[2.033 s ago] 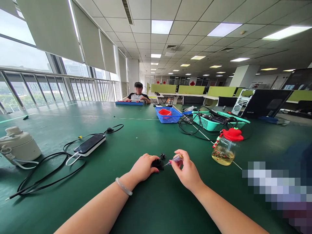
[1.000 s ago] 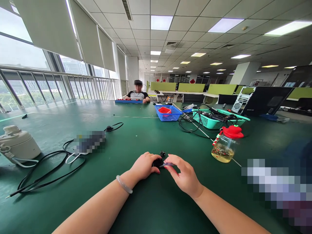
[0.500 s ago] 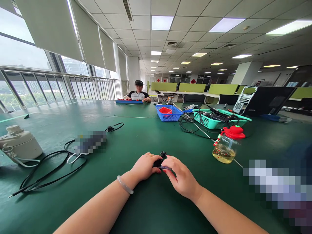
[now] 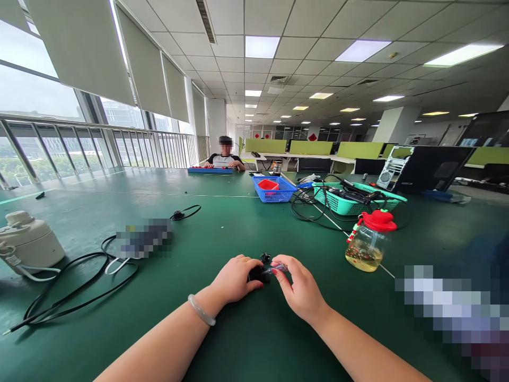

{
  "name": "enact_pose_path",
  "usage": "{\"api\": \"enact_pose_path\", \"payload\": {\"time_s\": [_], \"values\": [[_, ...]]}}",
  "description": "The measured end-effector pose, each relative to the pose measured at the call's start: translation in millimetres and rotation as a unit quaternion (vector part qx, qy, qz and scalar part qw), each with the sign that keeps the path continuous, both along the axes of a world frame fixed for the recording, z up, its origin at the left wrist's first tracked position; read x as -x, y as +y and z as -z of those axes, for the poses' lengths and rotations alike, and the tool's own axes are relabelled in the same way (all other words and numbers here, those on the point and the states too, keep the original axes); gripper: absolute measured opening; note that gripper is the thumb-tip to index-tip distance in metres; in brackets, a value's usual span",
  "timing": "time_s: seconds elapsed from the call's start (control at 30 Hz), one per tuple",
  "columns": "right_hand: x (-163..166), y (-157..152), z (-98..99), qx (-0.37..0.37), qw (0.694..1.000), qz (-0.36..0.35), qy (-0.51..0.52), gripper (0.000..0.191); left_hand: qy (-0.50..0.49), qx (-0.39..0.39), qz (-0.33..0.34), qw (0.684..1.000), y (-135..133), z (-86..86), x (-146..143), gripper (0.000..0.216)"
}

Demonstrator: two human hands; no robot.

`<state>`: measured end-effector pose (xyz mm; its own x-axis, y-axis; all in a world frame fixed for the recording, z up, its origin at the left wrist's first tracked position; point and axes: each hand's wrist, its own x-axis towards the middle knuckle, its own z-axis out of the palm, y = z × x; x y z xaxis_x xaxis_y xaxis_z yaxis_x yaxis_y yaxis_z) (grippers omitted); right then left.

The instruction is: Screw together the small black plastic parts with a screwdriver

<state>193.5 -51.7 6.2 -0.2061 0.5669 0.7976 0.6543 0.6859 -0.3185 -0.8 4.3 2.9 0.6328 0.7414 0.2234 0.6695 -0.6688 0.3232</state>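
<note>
My left hand (image 4: 234, 279) is closed around a small black object (image 4: 257, 274) low over the green table, with a pale bracelet on that wrist. My right hand (image 4: 301, 289) pinches a thin, clear, purplish piece (image 4: 275, 269) between thumb and fingers. Its left end meets the black object; whether the two are joined I cannot tell. Just beyond the fingertips shows a small, dark, knobbly thing (image 4: 265, 257), and its link to the black object is unclear. My fingers hide part of both held things.
A red-lidded bottle (image 4: 366, 249) stands to the right, before a teal basket (image 4: 338, 204) of cables and a blue basket (image 4: 274, 195). On the left are a cream bottle (image 4: 29, 246) and a black cable (image 4: 75, 313). A person (image 4: 225, 159) sits at the far end.
The purplish piece shows more plainly between my hands, tilted up to the right. My right hand has shifted slightly right, away from my left hand. The view has tipped up slightly.
</note>
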Motion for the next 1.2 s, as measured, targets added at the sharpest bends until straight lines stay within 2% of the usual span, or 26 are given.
{"api": "enact_pose_path", "payload": {"time_s": [0.27, 0.37, 0.47, 0.63, 0.73, 0.83, 1.07, 1.13, 1.2], "values": [[-5.0, -2.3, -0.8, 0.023, 0.999, 0.012, 0.032, 0.014, -0.075, 0.008, 0.017, 0.997, -5.2, -5.5, -0.8, 0.039], [-8.8, -3.6, 0.5, -0.031, 0.993, 0.002, 0.115, 0.014, -0.101, -0.007, 0.018, 0.995, -6.4, -7.9, -2.1, 0.043], [-13.5, 0.4, 3.2, -0.065, 0.984, 0.010, 0.168, 0.016, -0.080, -0.039, -0.041, 0.995, -5.1, -7.3, -3.7, 0.042], [-19.9, 14.3, 7.8, 0.001, 0.988, 0.058, 0.140, 0.012, 0.046, -0.074, -0.163, 0.983, -6.4, -3.0, -5.5, 0.049], [-21.4, 19.7, 10.4, 0.046, 0.985, 0.064, 0.151, 0.013, 0.118, -0.084, -0.186, 0.972, -12.3, -2.1, -6.7, 0.048], [-21.6, 21.4, 12.7, 0.075, 0.982, 0.055, 0.164, 0.014, 0.155, -0.087, -0.185, 0.966, -18.1, -3.4, -8.7, 0.037], [-21.7, 21.4, 15.9, 0.102, 0.979, 0.041, 0.173, 0.015, 0.147, -0.087, -0.186, 0.968, -20.1, -6.1, -11.1, 0.034], [-21.6, 21.3, 15.9, 0.107, 0.978, 0.038, 0.173, 0.015, 0.108, -0.085, -0.184, 0.973, -19.3, -5.9, -11.4, 0.035], [-21.5, 20.9, 15.6, 0.110, 0.978, 0.036, 0.172, 0.015, 0.047, -0.075, -0.154, 0.984, -18.5, -5.5, -11.5, 0.036]]}}
